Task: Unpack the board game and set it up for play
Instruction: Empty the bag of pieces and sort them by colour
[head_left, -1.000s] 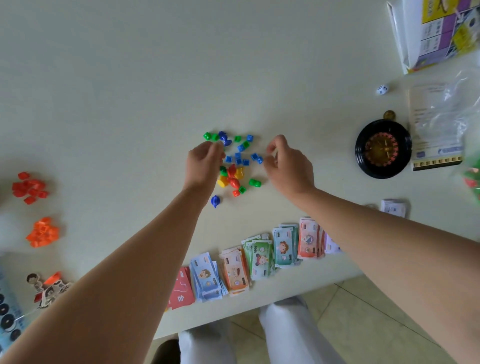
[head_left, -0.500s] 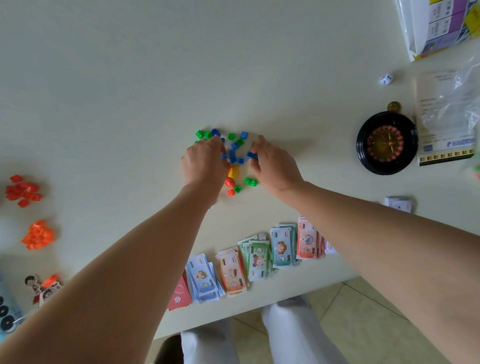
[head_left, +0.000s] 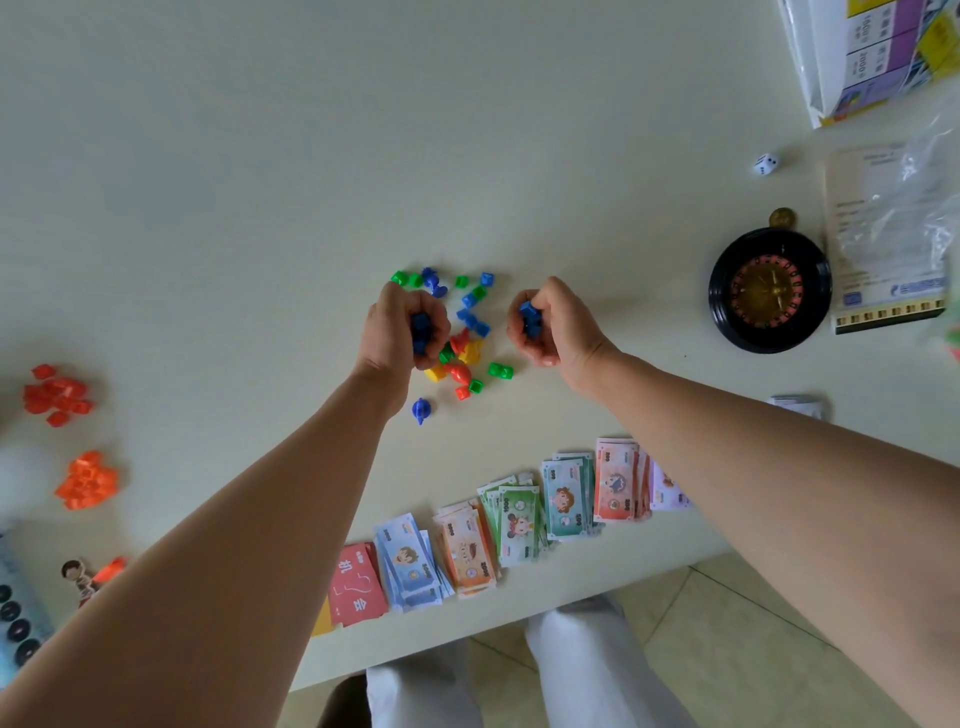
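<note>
Both fists are curled around blue plastic pieces (head_left: 421, 325): my left hand (head_left: 402, 327) clamps a cluster of them and my right hand (head_left: 553, 325) grips a few more. The hands flank the mixed pile of game pieces (head_left: 462, 358) at centre frame, where green, blue, red and yellow bits lie jumbled. I judge the step to be sorting by colour, since a red heap (head_left: 57, 395) and an orange heap (head_left: 88, 480) sit apart at the left edge. The next move calls for carrying the blues to a bare patch of table (head_left: 260, 156), releasing them as their own heap, then collecting the loose blues in the pile's upper part.
</note>
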